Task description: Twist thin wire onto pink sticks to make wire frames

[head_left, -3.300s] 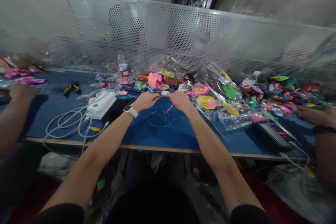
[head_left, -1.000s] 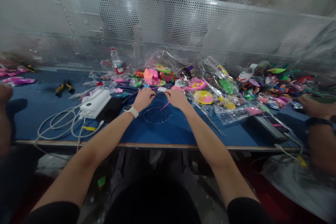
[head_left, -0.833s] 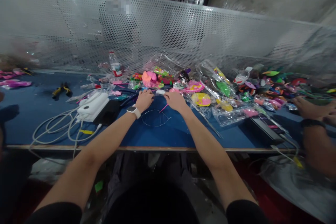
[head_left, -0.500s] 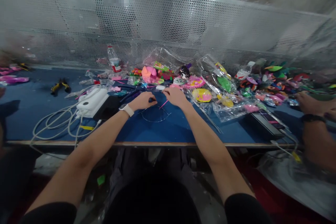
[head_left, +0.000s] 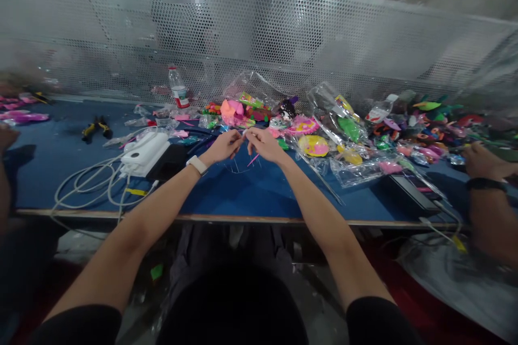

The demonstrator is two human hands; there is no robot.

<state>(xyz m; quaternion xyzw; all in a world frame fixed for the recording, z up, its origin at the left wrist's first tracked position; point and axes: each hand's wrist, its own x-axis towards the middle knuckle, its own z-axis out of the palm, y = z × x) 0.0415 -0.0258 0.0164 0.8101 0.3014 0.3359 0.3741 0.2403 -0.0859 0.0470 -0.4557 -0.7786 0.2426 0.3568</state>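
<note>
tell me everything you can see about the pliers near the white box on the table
The pliers have yellow and black handles, plastic-looking, spread apart with their ends toward the table's near edge. The head points away, too blurred to make out. They lie flat on the blue top, left of and slightly behind the white box, touching only the table.

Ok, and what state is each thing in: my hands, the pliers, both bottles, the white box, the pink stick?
Left hand: fingers bent, grip unclear
Right hand: fingers bent, grip unclear
Pliers: handles spread
Red-capped bottle: upright, capped
White-capped bottle: tilted, capped
White box: cable plugged in
Pink stick: slanted, can't tell if held
</note>
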